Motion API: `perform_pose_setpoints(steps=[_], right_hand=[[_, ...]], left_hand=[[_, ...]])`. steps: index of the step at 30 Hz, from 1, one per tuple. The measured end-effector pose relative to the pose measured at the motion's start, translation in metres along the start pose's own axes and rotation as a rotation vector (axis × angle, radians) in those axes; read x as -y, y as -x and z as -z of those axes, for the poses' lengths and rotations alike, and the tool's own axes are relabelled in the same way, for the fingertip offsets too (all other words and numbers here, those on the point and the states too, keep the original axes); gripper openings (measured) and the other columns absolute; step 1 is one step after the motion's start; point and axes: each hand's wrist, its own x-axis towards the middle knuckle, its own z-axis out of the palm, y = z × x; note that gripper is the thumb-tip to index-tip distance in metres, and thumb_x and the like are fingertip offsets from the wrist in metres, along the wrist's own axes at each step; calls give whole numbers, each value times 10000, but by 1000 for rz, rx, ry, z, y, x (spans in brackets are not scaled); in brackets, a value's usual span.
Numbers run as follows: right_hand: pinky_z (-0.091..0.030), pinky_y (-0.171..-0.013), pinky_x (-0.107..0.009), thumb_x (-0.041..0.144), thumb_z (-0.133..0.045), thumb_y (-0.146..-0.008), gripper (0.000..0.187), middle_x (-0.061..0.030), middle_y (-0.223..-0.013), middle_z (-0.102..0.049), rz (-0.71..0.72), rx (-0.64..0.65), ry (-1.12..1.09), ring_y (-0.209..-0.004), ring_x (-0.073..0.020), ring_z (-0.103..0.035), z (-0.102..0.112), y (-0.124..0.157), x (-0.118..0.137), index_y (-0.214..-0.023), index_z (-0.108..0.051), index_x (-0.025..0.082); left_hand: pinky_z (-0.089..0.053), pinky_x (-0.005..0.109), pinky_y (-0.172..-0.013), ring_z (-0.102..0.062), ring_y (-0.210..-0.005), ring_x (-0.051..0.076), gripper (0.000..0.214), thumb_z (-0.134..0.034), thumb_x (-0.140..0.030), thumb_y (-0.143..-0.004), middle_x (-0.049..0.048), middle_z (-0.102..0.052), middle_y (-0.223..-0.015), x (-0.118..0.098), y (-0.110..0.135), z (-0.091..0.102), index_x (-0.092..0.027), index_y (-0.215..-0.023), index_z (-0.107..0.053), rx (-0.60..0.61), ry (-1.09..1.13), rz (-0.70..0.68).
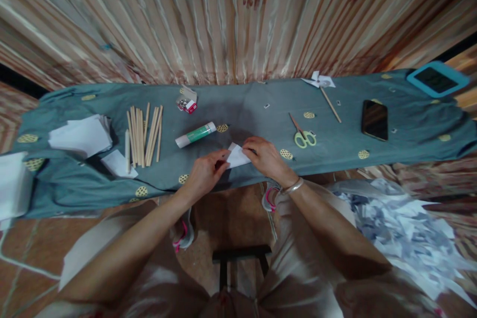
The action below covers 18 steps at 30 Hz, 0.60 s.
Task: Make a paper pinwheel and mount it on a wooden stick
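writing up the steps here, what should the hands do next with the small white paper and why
Perhaps press the white paper flat along its crease: it looks folded, and the left hand and right hand hold opposite sides.

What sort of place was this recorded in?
Probably a room in a home, with a table set up for paper craft: patterned curtains hang behind it, a pineapple-print cloth covers it, and a glue stick and scissors lie on top.
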Motion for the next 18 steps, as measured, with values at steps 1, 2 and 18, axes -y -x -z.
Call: perform_pose_setpoints(steps=[1, 2, 18], right_hand=[[-471, -929, -321, 171, -562, -919, 166, -77, -1035, -707, -10, -17, -2, -1006, -201, -647, -2, -1, 1, -868, -718, 192], [-471, -942, -324, 168, -576, -909, 151, -76, -1056, -703, -22, -33, -4, -1022, -203, -646, -5, -2, 1, -859, -716, 197], [-483, -964, -365, 113, -560, -831, 140, -91, -1008, -689, -96, -215, 9, -1020, -227, -632, -30, -8, 3, -753, -592, 224]], left_hand=[[-548, 318, -818, -688, -805, 189, 282, -584, -224, -889, 46, -733, -912, 0, 0, 1, -178, -1155, -663, -1, -15, -7], [-551, 321, -812, -685, -810, 190, 270, -579, -225, -897, 57, -724, -931, 0, 0, 1, -169, -1147, -663, -3, -36, -18], [-424, 476, -1142, -456, -1405, 272, 450, -422, -117, -966, 197, -511, -1476, 1, 23, -18, -97, -1413, -469, 79, -510, -514]])
